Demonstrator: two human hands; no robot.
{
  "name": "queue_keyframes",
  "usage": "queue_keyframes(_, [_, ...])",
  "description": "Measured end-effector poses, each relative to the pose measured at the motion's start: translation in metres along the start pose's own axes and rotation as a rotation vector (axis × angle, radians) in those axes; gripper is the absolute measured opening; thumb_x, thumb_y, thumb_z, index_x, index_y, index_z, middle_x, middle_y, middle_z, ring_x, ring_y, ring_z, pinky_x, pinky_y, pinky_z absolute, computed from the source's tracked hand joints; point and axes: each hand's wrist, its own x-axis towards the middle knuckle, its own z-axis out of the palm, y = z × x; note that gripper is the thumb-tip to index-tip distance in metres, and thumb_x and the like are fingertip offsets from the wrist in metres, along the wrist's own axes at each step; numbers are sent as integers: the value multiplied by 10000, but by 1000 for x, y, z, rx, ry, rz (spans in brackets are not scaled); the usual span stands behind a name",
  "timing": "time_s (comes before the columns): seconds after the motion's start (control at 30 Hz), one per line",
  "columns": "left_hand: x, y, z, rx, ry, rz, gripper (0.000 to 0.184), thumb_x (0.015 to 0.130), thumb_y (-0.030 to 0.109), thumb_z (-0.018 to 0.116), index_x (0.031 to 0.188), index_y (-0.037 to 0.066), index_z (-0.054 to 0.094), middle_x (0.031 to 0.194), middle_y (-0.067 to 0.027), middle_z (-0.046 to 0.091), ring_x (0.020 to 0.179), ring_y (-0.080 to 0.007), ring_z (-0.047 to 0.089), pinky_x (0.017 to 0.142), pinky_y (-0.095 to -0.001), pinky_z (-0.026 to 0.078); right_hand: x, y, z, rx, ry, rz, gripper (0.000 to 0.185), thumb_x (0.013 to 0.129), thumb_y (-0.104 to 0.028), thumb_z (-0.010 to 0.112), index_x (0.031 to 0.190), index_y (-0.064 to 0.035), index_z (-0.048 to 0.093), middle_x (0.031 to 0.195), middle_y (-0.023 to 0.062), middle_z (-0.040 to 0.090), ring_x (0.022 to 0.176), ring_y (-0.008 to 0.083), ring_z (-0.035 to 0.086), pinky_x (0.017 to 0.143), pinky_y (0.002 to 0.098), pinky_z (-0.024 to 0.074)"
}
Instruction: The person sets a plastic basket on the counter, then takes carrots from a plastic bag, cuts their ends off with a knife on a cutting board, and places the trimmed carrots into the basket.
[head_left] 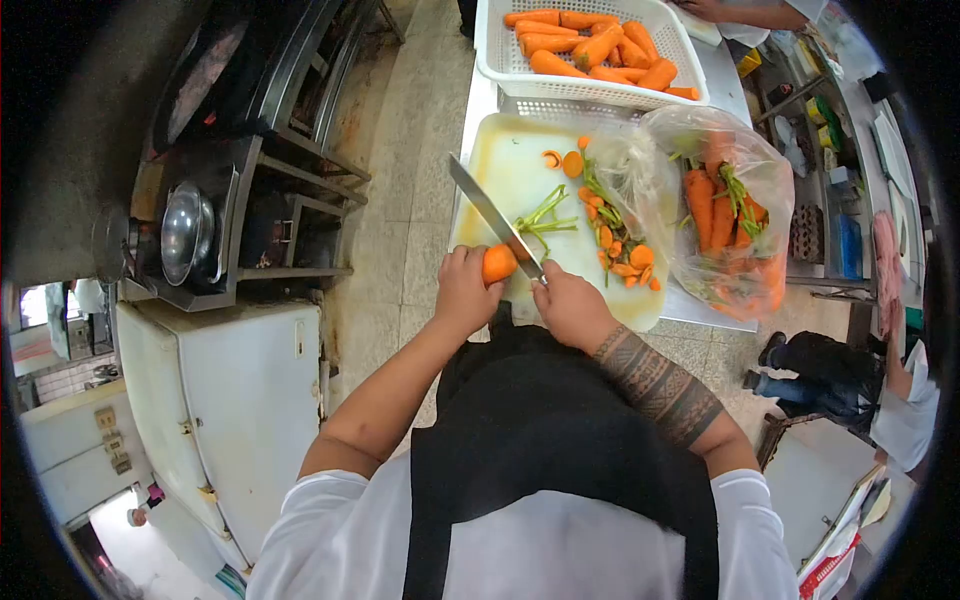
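Note:
My left hand (466,292) is closed around a carrot (498,263), whose thick orange end faces up and right. In my right hand (572,305) is a kitchen knife (492,215), its long blade pointing to the upper left, right beside the carrot. Both hands are at the near edge of a pale cutting board (510,150). Green carrot stems (546,218) lie on the board just beyond the blade. Cut carrot ends (636,262) and green scraps are heaped along the board's right side.
A white plastic basket (495,62) of carrots stands beyond the board. To the right lies a clear plastic bag (735,200) with leafy-topped carrots. Another person's hand (705,8) shows at the top, and a person (850,375) stands at right. A white cabinet (245,400) is at left.

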Motion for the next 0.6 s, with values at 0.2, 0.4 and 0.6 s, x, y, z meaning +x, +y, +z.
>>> queue_keyframes(0.2, [20,54,-56,-297,167,169,558,759,141,871,1250,62,617,1184,-166,625,1159,-355,615,1014,-430,495,-17,44,-25,98,176,114,284,1028,-258,560,1102,15,532,901,272,697,879,484,674,768,565,516])
queue_keyframes(0.4, [11,7,-14,-404,-69,-142,515,783,145,872,1232,49,638,1237,-162,680,1129,-304,679,984,-405,531,-21,54,-35,84,217,56,276,1022,-242,585,1051,27,533,856,273,660,859,476,657,751,538,502])
queue_keyframes(0.6, [-1,-19,8,-180,28,9,526,752,142,880,1207,24,643,1159,-166,662,1094,-343,661,971,-421,532,-22,8,-64,187,234,-13,285,1031,-248,581,1038,32,531,835,273,644,829,482,642,740,538,496])
